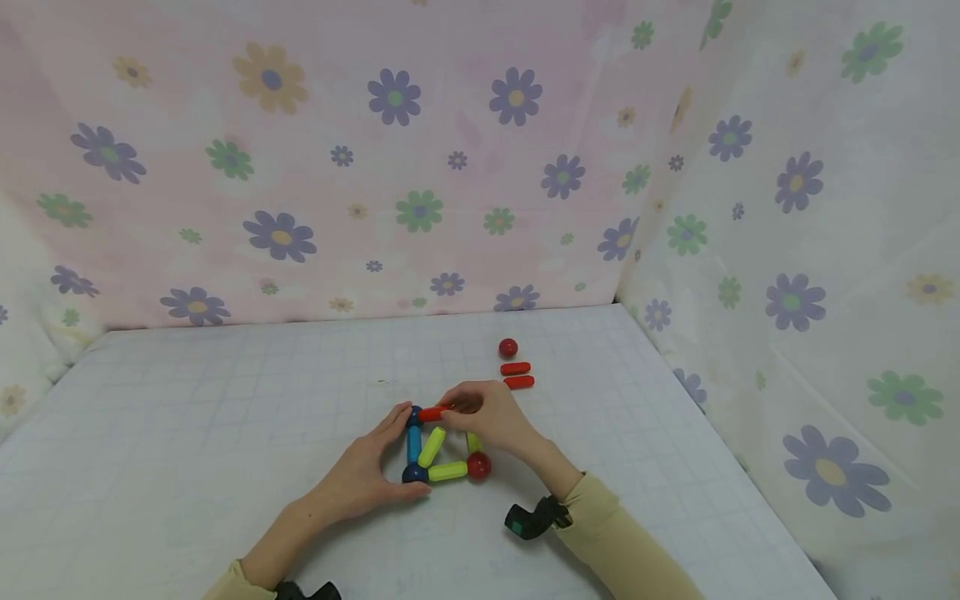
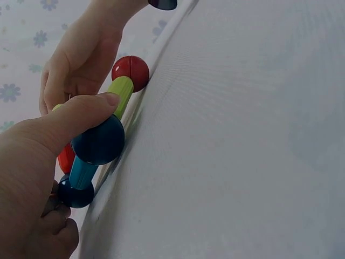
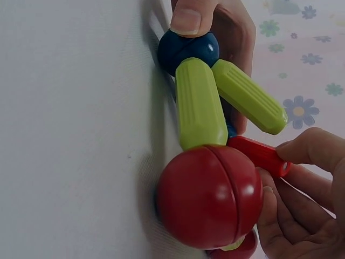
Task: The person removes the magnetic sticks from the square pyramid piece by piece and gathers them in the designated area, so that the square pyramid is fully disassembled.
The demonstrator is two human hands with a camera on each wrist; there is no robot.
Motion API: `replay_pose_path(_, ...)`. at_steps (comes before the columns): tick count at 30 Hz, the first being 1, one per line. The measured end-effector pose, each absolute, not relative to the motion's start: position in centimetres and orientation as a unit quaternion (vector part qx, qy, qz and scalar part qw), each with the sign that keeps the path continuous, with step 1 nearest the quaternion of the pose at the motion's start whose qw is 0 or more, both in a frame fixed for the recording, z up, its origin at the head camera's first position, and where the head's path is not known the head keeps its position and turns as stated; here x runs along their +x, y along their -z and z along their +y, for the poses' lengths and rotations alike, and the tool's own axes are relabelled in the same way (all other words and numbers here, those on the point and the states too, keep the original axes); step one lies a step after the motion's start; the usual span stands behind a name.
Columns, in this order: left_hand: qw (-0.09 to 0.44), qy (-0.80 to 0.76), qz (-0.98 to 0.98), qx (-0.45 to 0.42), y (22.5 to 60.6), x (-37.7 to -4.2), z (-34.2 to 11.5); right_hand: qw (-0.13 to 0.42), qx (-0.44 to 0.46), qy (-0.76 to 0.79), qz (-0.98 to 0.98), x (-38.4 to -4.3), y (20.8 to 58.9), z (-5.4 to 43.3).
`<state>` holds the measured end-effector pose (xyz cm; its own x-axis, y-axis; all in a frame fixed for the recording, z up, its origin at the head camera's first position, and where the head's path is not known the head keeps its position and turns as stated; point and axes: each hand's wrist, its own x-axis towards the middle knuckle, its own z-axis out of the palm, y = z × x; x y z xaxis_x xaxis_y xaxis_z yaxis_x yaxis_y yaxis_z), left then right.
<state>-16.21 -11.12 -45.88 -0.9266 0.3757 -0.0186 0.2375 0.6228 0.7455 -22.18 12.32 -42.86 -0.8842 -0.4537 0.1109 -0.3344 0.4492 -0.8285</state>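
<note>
On the table lies a frame of magnetic balls and sticks. A blue stick (image 1: 414, 446) joins a far dark blue ball (image 1: 415, 416) to a near dark blue ball (image 1: 415, 474). My left hand (image 1: 360, 475) holds this side, thumb at the near ball, fingers at the far one. My right hand (image 1: 491, 412) pinches a red stick (image 3: 259, 155) whose left end meets the far blue ball. A yellow-green stick (image 1: 447, 472) runs to a red ball (image 1: 478, 467); another yellow-green stick (image 3: 250, 100) slants up from the near blue ball. My right hand partly hides the far right corner.
Beyond my right hand lie a loose red ball (image 1: 508, 348) and two red sticks (image 1: 515, 368). Flowered cloth (image 1: 420, 167) hangs behind and beside the white table (image 1: 187, 433). A black wrist device (image 1: 532, 518) sits by the right sleeve.
</note>
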Motion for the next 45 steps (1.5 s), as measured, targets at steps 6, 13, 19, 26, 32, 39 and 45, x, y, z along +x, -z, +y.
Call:
replay_pose_path(6,0.084,-0.399,0.897,0.171,45.9,-16.2,-11.1,0.062,-0.229,0.468,0.852,-22.2,42.9,12.4)
replay_pose_path(13,0.084,-0.4,0.897,0.168,45.9,-16.2,-11.1,0.062,-0.229,0.469,0.851,-22.1,42.8,12.4)
replay_pose_path(19,0.086,-0.4,0.897,0.168,45.9,-16.2,-11.1,0.07,-0.225,0.464,0.854,-22.3,43.0,12.6)
replay_pose_path(26,0.08,-0.401,0.896,0.173,45.9,-16.2,-11.1,0.077,-0.225,0.464,0.853,-22.5,42.9,12.9)
replay_pose_path(32,0.083,-0.402,0.896,0.172,45.8,-16.2,-11.1,0.082,-0.233,0.466,0.85,-22.7,42.8,13.2)
replay_pose_path(39,0.084,-0.402,0.895,0.173,45.7,-16.2,-11.1,0.083,-0.228,0.485,0.84,-23.0,42.9,13.6)
replay_pose_path(45,0.088,-0.401,0.896,0.169,45.7,-16.2,-11.0,0.088,-0.194,0.517,0.829,-23.3,42.8,14.1)
